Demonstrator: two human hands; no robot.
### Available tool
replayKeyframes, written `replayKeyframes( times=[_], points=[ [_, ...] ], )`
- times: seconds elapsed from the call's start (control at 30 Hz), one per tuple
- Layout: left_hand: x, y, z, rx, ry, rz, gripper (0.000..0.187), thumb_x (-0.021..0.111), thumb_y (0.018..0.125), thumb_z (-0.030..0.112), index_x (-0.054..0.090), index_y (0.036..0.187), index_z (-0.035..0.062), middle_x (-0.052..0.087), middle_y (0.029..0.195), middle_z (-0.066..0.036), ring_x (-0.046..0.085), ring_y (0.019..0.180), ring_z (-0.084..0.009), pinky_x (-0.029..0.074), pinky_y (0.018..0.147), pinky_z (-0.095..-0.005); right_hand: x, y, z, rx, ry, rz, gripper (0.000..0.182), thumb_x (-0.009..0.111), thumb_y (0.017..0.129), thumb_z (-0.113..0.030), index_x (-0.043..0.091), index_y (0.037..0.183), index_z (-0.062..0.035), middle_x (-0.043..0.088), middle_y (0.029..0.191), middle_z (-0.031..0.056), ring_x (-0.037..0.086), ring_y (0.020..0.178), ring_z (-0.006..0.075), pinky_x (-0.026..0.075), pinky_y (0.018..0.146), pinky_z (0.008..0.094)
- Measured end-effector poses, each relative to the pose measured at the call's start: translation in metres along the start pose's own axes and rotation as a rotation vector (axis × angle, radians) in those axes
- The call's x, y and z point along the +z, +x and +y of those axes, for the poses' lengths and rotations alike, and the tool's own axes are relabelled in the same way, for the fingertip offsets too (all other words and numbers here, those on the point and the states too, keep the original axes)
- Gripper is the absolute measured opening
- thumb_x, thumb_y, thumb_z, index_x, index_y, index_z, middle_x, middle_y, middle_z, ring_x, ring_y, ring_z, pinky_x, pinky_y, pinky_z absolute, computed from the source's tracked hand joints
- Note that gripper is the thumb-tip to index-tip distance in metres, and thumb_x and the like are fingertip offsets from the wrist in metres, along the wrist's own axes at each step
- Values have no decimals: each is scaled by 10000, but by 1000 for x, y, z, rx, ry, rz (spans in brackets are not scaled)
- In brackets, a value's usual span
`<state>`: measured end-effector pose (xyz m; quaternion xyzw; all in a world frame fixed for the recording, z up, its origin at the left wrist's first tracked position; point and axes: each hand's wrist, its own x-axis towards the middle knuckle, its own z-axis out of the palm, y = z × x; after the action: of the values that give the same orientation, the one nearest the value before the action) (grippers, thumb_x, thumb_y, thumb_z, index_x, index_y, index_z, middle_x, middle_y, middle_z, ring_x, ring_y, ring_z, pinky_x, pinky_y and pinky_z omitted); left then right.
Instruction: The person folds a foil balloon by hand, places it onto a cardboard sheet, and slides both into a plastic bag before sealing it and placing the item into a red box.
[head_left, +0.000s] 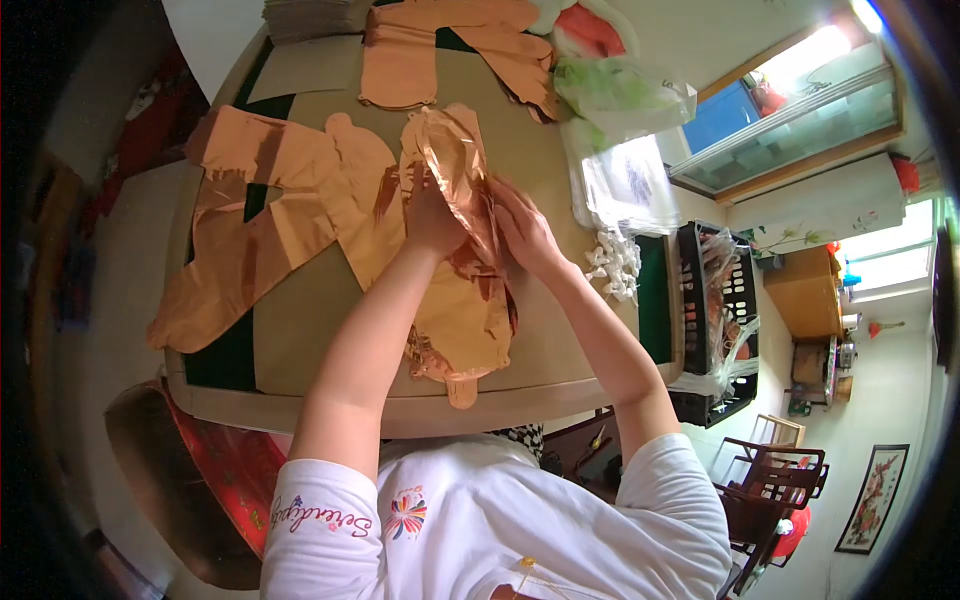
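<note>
A flat, uninflated copper-coloured foil balloon (462, 325) lies in front of me on the table, its middle part folded up and creased. My left hand (432, 215) is at the left side of the raised fold, with some fingertips hidden by the foil. At the fold's right side, the fingers of my right hand (524, 228) grip its edge. More flat copper foil balloons (285, 200) lie spread out to the left, touching or overlapping this one. Another foil balloon piece (400, 70) rests at the table's far side.
Clear plastic bags (628, 185) and a heap of small white pieces (615, 265) sit on the table's right. Beyond the right edge stands a black crate (745, 290) with plastic-wrapped contents. Stacked grey-brown sheets (315, 18) are at the far left. Green cloth (655, 300) shows beneath the cardboard.
</note>
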<state>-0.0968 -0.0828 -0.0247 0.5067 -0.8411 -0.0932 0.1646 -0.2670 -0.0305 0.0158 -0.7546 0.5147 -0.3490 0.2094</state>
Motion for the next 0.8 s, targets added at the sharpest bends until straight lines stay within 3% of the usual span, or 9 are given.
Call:
replayKeyframes(
  times=[0.03,0.1,0.13,0.23,0.33,0.43,0.63,0.73,0.8],
  points=[
    [5,0,-4,17,-87,39,627,554,875,311,407,1413,25,399,1467,-148,352,1377,-258,193,1158,-477,1,0,-3,-25,-67,-20,424,508,951,-152,488,1358,-35,461,1415,177,412,1332,326,293,1115,485],
    [13,-7,3,-197,-614,226,620,594,856,268,407,1400,35,437,1430,-146,416,1324,-257,250,1141,-402,3,2,-6,-79,-204,-59,435,498,963,-182,474,1368,-26,449,1425,183,406,1336,327,297,1108,488],
    [17,-2,1,-147,-522,266,600,582,869,258,403,1396,33,444,1421,-144,425,1315,-258,268,1131,-386,4,0,-5,-105,-236,-72,440,497,964,-190,471,1370,-24,444,1430,182,402,1339,327,295,1110,488],
    [6,11,1,-172,23,-211,564,403,950,387,344,1443,118,357,1489,-108,339,1362,-309,263,1128,-439,5,-5,-1,-163,-315,-116,457,499,964,-204,459,1378,-17,434,1441,176,387,1350,325,288,1115,487],
    [0,-1,5,-124,-119,43,519,380,968,382,370,1427,142,367,1484,-87,360,1349,-293,279,1107,-422,4,-9,-1,-171,-355,-142,477,509,956,-203,444,1390,-16,426,1449,168,369,1363,320,281,1121,484],
    [-18,-2,9,-140,-184,-25,515,389,969,381,376,1425,144,374,1481,-86,364,1349,-288,269,1116,-423,2,-10,-7,-185,-386,-144,498,514,951,-203,423,1406,-22,419,1455,163,359,1369,318,277,1128,482],
    [-14,0,10,-65,172,-83,518,413,964,352,380,1425,118,383,1475,-109,350,1364,-287,259,1133,-408,3,-11,-3,-211,-371,-156,540,510,949,-202,364,1444,-43,417,1453,170,362,1367,319,265,1140,486],
    [-11,-1,8,-147,15,-36,537,422,959,347,358,1439,113,365,1485,-116,342,1371,-288,268,1134,-401,2,-11,-5,-190,-374,-189,554,506,949,-204,343,1455,-50,416,1450,179,370,1362,316,253,1142,498],
    [-9,-2,10,-208,-346,27,477,383,974,324,412,1395,100,404,1465,-93,358,1361,-258,287,1116,-370,1,-11,-6,-179,-369,-219,560,502,950,-209,332,1461,-55,417,1447,184,375,1359,312,245,1142,507]
  ],
)
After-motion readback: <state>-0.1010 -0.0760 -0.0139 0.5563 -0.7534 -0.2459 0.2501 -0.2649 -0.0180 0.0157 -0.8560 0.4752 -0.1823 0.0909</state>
